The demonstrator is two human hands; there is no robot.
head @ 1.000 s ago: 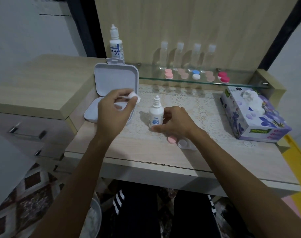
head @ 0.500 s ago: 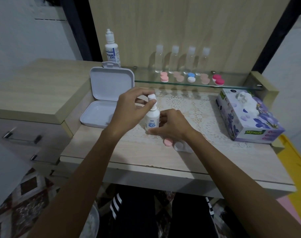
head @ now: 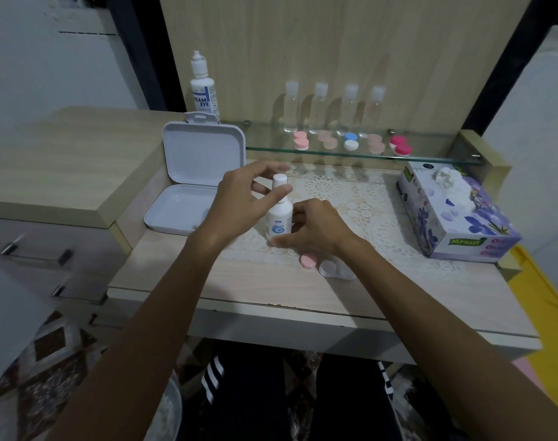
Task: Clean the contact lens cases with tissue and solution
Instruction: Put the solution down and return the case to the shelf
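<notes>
Beside the open white box (head: 191, 186), the small solution bottle (head: 280, 221) is steadied low by the right hand (head: 315, 230), its cap (head: 279, 180), a second ago uncapped, now pinched on by the left hand (head: 239, 198), so wetting seems finished, the contact lens case (head: 327, 265) lying just in front.

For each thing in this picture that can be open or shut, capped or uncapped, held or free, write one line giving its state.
Small solution bottle: upright, cap on.
Left hand: fingers pinch the bottle's cap.
Right hand: holds the bottle's base.
White box: lid open.
Lens case on the table: pink cap on, free of both hands.
Tall bottle: upright, capped.
Four clear bottles: upright, capped.
Tissue box: tissue sticking out.
</notes>
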